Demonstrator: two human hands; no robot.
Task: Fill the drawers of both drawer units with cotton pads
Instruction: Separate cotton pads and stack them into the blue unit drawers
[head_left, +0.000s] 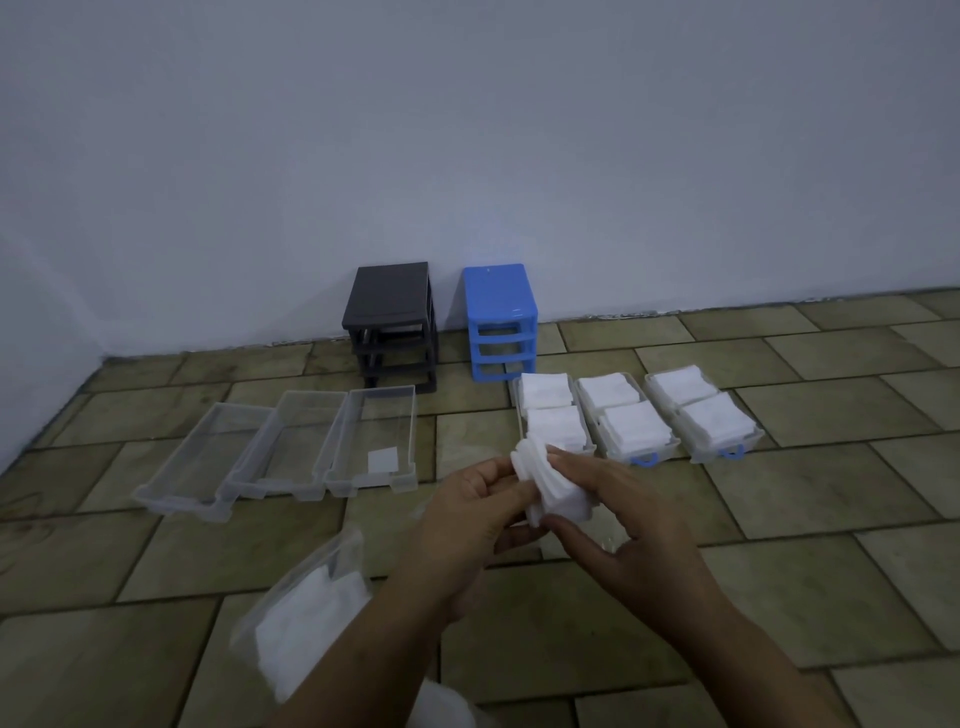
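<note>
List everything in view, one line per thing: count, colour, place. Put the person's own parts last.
black drawer frame: one, dark grey-black, against the wall, drawers out.
blue drawer frame: one, blue, against the wall, right of the black one, drawers out.
empty drawers: three, clear plastic, in a row on the floor below the black frame; the rightmost holds a single pad.
filled drawers: three, clear, two showing blue handles, in a row below the blue frame, holding white pads.
bag of pads: one, clear plastic, white contents, on the floor at lower left.
stack of cotton pads: one, white, held between both hands.
left hand: grips the stack.
right hand: grips the stack.
</note>
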